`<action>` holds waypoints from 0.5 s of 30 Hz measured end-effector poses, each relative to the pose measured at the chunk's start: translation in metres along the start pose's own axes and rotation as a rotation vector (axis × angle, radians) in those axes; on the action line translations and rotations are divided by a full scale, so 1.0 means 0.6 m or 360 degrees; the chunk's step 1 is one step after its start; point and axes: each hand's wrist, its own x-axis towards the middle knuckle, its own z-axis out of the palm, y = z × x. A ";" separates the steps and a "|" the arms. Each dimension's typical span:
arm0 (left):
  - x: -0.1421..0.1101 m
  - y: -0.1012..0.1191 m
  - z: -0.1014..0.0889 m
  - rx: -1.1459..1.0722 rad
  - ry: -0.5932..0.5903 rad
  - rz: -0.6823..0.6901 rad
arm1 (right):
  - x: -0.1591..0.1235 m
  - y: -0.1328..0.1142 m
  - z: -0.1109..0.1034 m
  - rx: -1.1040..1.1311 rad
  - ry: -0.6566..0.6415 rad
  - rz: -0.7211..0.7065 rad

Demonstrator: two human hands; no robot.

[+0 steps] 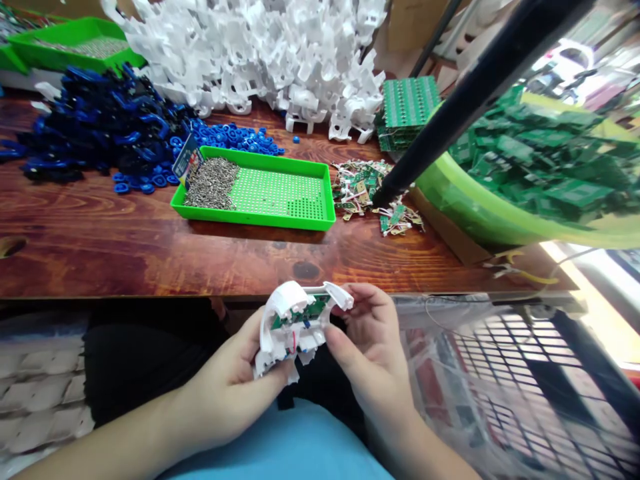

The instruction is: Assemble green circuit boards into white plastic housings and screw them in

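Note:
A white plastic housing [287,303] with a green circuit board [315,307] and a red wire inside is held over my lap, just off the table's front edge. My left hand [235,380] grips its left side, thumb along the bottom and fingers behind. On the other side, my right hand [373,340] has thumb and fingers closed around the right end. Its fingertips are partly hidden behind the part.
A green tray [255,217] of screws stands on the wooden table [100,253]. Behind lie blue parts [100,120] and white housings [260,53]. Small wired boards [360,187] lie beside a slanting black pole [450,100]. A tub [450,180] of circuit boards stands right.

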 end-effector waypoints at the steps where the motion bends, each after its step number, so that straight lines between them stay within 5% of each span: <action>1: 0.001 0.000 0.001 0.0046 -0.0003 0.0048 | 0.000 0.001 0.002 0.0086 -0.0094 0.0080; 6: 0.007 0.004 0.004 0.0124 -0.0090 0.0267 | -0.002 -0.005 0.005 0.0211 -0.0295 0.0260; 15: 0.014 -0.002 -0.003 0.0481 -0.0122 0.0494 | -0.006 -0.006 0.000 0.0041 -0.0267 0.0049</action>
